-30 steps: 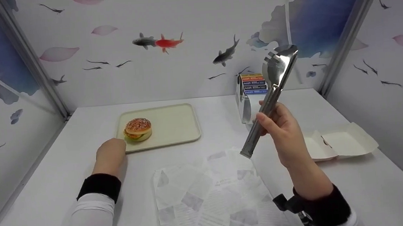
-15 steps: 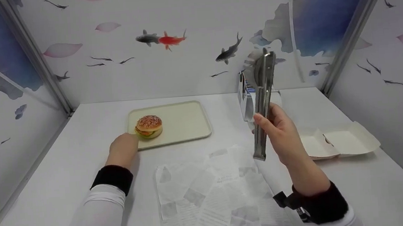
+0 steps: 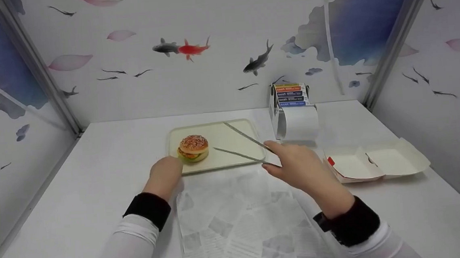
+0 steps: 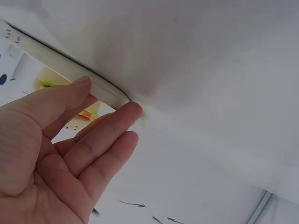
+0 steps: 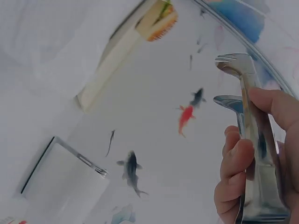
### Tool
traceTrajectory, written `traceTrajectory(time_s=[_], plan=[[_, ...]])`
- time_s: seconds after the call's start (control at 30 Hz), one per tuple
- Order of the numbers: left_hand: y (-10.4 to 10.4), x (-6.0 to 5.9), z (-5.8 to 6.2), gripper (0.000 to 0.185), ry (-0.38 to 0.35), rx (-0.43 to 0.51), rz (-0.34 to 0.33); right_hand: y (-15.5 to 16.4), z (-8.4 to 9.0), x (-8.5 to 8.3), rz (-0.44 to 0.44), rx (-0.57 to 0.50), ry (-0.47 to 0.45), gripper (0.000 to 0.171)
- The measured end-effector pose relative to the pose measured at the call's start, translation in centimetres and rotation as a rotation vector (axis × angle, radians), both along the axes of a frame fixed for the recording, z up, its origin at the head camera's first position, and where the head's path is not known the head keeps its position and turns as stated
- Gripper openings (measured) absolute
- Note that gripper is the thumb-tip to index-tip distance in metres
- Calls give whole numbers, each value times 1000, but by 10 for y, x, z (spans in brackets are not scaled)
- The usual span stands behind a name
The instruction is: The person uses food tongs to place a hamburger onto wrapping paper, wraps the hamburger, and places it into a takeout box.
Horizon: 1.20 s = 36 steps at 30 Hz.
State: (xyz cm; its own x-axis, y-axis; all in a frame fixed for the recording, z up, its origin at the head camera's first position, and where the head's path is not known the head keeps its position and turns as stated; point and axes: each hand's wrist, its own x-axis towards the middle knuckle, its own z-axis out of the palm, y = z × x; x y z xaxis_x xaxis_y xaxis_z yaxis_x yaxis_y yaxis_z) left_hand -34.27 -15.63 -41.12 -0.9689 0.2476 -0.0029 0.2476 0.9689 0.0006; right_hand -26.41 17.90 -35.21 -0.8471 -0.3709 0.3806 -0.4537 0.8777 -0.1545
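My left hand (image 3: 163, 175) pinches the front left corner of a pale beige tray (image 3: 214, 132). In the left wrist view, thumb and fingers lie at the tray's rim (image 4: 51, 60). A sesame-topped burger (image 3: 193, 148) sits on the tray's left side, just beside that hand. My right hand (image 3: 301, 166) holds metal tongs (image 5: 254, 191) at the tray's right front. The tongs' two arms stand apart and reach leftward over the tray, their tips short of the burger. One tip is fork-shaped and the other spoon-like in the right wrist view.
A newsprint-patterned paper sheet (image 3: 241, 225) lies in front of the tray. At the right rests an unfolded paper food box (image 3: 402, 161). A rack of several coloured boxes with a white curved front (image 3: 300, 124) stands behind my right hand. Printed wall panels enclose the table.
My left hand has drawn the tray and burger to the right. My right hand has lowered the tongs from upright to over the tray, and their arms have spread.
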Motion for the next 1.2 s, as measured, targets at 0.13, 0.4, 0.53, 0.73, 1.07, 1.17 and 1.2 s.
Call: traceTrajectory(time_s=[0.13, 0.4, 0.53, 0.73, 1.07, 1.17, 1.2], plan=[[2, 0, 0, 17, -18, -3, 16, -13, -5, -20, 5, 179, 14, 41], [9, -2, -3, 15, -15, 1, 1, -42, -6, -49, 22, 432, 84, 41], [11, -1, -3, 17, -12, 18, 2, -57, -10, -59, 25, 516, 145, 37], [11, 2, -2, 16, 21, 29, -16, -74, -19, -67, 49, 577, 223, 30], [12, 2, -4, 17, 45, 53, -18, -83, -35, -67, -23, 867, 361, 30], [12, 2, -3, 17, 12, 58, 17, -81, -44, -65, -6, 864, 448, 22], [13, 2, -3, 17, 0, 58, 30, -79, -46, -65, 4, 843, 467, 19]])
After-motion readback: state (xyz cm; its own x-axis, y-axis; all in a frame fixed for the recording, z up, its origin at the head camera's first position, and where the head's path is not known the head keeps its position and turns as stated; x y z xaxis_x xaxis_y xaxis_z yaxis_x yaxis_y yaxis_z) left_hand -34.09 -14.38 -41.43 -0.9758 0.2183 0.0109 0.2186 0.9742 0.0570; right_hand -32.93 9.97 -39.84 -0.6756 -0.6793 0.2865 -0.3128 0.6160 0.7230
